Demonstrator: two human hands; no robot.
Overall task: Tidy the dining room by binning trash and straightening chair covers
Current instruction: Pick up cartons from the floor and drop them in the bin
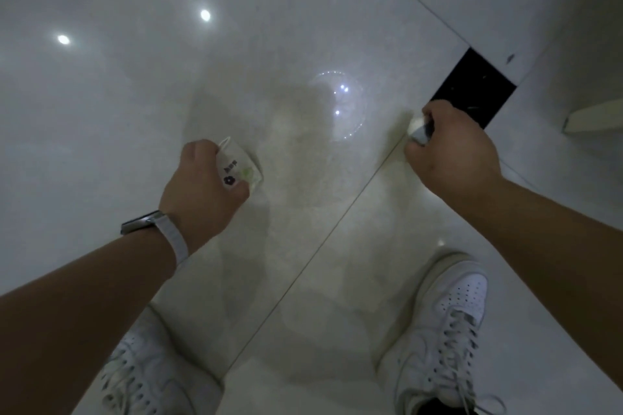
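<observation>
I look straight down at a glossy pale tiled floor (303, 212). My left hand (199, 189), with a watch on its wrist, is closed around a small white wrapper (237, 167) printed with a black flower and a green mark. My right hand (455, 152) is clenched on a small crumpled white and grey piece of trash (419, 132), mostly hidden by the fingers. Both hands hang over the floor, roughly level with each other and well apart.
My two white sneakers (445, 330) stand on the tiles at the bottom. A black square floor tile (472, 87) lies beyond the right hand. A pale fabric edge, maybe a chair cover (593, 118), shows at the far right. Ceiling lights reflect on the floor.
</observation>
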